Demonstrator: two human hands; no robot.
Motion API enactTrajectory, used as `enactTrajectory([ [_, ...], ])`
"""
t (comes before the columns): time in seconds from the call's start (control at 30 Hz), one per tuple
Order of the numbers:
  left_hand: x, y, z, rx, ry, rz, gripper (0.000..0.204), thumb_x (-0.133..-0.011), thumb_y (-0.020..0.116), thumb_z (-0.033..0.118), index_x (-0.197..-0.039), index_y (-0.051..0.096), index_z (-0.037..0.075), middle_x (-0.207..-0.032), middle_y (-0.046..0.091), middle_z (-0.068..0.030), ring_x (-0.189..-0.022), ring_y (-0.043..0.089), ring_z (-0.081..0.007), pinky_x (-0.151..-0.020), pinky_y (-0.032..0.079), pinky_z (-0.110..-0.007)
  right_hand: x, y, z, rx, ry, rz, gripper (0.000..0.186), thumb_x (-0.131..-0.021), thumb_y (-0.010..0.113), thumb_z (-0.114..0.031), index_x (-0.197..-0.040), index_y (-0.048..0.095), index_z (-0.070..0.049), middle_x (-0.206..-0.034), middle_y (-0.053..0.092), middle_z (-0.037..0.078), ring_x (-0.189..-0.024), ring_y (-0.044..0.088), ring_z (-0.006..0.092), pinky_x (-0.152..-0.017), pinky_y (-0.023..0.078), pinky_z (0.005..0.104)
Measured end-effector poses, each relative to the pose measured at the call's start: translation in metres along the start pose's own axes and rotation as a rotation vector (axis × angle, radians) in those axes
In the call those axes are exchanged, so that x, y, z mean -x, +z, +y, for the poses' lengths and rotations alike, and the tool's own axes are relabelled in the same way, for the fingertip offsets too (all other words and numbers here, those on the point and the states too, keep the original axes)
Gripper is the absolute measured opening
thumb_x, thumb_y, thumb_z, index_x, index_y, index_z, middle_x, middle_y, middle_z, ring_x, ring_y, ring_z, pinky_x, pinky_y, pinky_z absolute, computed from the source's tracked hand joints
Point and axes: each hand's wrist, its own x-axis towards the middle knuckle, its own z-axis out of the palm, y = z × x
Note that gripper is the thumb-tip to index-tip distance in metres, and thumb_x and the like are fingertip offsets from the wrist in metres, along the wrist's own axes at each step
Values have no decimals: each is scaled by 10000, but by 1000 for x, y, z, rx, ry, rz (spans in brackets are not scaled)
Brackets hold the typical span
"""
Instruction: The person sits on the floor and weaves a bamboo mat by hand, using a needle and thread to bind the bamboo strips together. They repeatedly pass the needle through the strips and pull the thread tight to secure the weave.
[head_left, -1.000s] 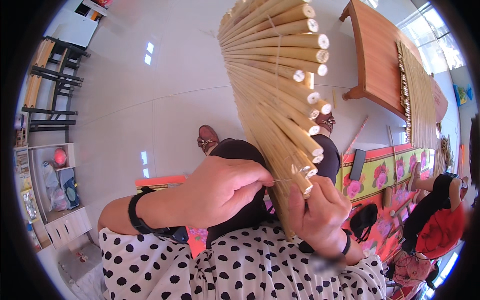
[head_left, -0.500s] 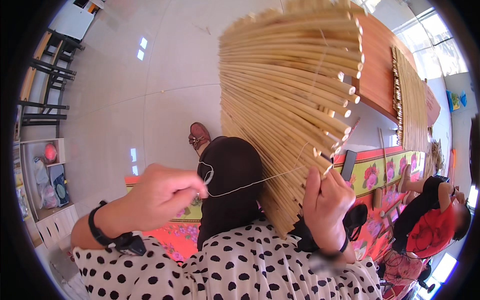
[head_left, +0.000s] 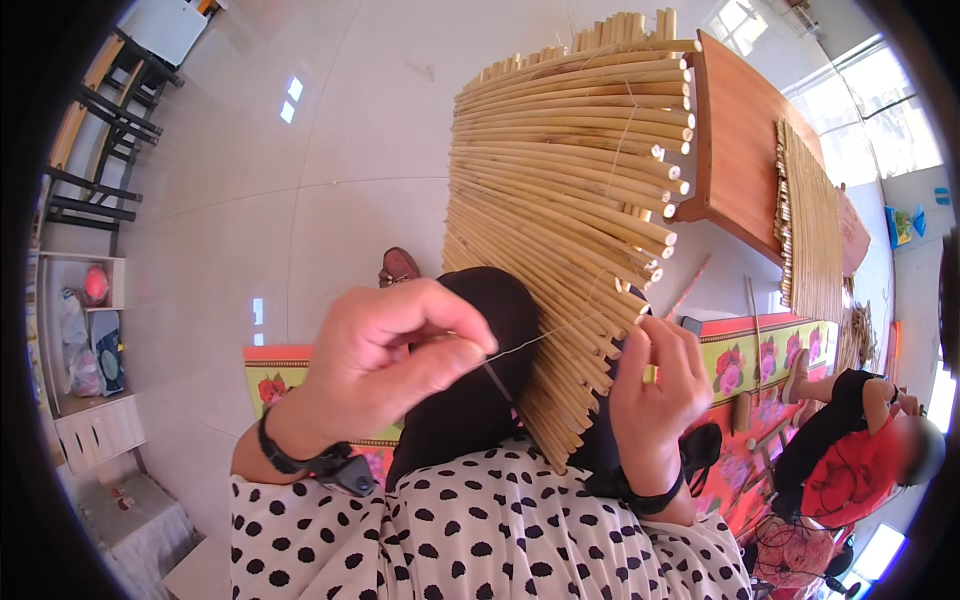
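Observation:
A mat of straw-coloured reed sticks (head_left: 540,215), joined by thin thread, slopes from my lap up to the far right. My left hand (head_left: 400,345) is closed in a pinch on a pale thread (head_left: 520,347), which runs rightward to the sticks near the mat's right edge. A thin grey length hangs under those fingertips; I cannot tell whether it is a needle or more thread. My right hand (head_left: 660,380) pinches the cut stick ends at the mat's near right edge. Part of its grip is hidden behind the fingers.
A brown wooden table (head_left: 745,140) stands at the far right, with another reed mat (head_left: 808,220) over its edge. A flowered red-and-green floor mat (head_left: 735,365) lies beneath me. One person in red (head_left: 860,465) sits at right. Shelves (head_left: 95,400) line the left.
My left hand has moved right and slightly up, closer to the mat, and the thread between my hands is shorter. The view has shifted, while my right hand keeps its place at the mat's edge.

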Motion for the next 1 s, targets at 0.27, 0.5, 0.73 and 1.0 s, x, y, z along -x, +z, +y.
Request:
enactTrajectory([
  [0.27, -19, 50, -5, 9, 225, -94, 74, -883, 679, -14, -955, 668, 1, -695, 593, -23, -529, 430, -51, -464, 289, -210, -1, -17, -10, -413, -346, -228, 177, -761, 756, -59, -918, 699, -1, -802, 672, 108, -671, 657, 263, -590, 525, 322],
  [0.5, -23, 43, -20, -541, 467, 185, 139, -851, 676, -35, -979, 668, 18, -975, 638, -84, -703, 587, -133, -606, 458, -241, 5, -21, -1, -370, -280, -320, 110, -753, 742, 10, -827, 667, -22, -721, 646, 69, -630, 649, 226, -529, 488, 301],
  [0.73, -20, 53, -21, -863, 723, -134, 213, -720, 739, 93, -926, 707, 49, -880, 660, -51, -771, 647, -176, -600, 448, -289, 1, -22, 5, -212, -372, -319, 138, -736, 773, -14, -812, 659, -33, -701, 634, 43, -585, 627, 198, -479, 448, 297],
  [1.0, -30, 45, -32, -894, 562, -172, 127, -738, 744, 72, -831, 663, 38, -728, 575, -44, -638, 587, -188, -528, 437, -294, -2, -19, 17, -167, -243, -136, 68, -802, 714, -23, -858, 678, -6, -711, 647, 63, -564, 610, 196, -501, 468, 291],
])
